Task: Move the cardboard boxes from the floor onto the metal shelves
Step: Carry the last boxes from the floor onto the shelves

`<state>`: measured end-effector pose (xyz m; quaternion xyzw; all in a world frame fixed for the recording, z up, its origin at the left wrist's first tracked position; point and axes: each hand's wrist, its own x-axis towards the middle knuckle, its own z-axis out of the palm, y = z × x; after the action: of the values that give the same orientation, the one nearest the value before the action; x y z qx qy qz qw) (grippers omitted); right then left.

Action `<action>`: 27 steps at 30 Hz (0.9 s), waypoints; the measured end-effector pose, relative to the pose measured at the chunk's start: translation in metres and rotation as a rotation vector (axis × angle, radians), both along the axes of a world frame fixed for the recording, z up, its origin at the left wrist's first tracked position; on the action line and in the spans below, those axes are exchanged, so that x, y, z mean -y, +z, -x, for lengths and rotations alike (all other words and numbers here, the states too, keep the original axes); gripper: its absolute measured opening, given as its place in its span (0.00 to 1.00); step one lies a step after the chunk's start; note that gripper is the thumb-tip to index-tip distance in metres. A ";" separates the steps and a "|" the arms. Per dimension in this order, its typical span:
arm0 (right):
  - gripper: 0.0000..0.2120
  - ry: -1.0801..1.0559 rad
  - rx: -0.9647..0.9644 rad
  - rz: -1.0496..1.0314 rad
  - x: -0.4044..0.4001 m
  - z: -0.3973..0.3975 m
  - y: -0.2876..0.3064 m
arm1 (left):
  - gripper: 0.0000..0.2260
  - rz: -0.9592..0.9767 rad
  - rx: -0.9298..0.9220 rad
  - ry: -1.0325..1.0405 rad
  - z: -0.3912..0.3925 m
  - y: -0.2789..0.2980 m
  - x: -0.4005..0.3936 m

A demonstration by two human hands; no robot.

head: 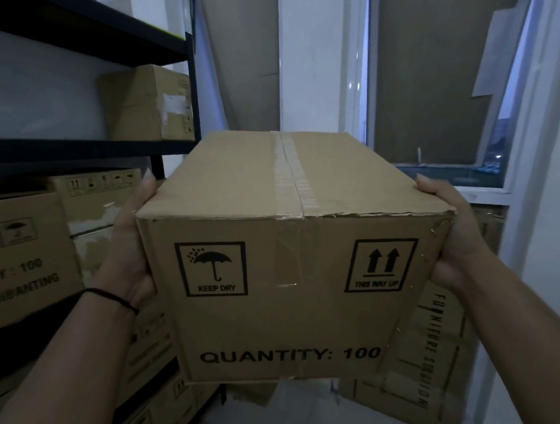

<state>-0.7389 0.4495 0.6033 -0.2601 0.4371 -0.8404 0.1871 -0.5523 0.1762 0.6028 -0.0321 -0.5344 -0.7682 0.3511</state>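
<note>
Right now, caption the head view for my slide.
Both hands, left hand and right hand, hold a taped cardboard box beside the metal shelves.

Dim bluish light, soft focus, edges bowed.

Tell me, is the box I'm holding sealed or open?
Sealed: clear tape runs along the top seam of the box, flaps closed.

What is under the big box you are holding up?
Under the held box you can see pale floor and part of another cardboard box standing there. The rest of that box is hidden behind it.
</note>
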 end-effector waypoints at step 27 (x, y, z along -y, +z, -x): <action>0.19 0.164 0.016 0.084 0.175 0.149 0.003 | 0.20 -0.001 -0.032 0.227 0.111 0.012 0.124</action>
<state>-0.8884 0.2749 0.6063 -0.2959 0.3771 -0.8420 0.2474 -0.6637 0.0524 0.6150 0.0163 -0.5285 -0.7232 0.4443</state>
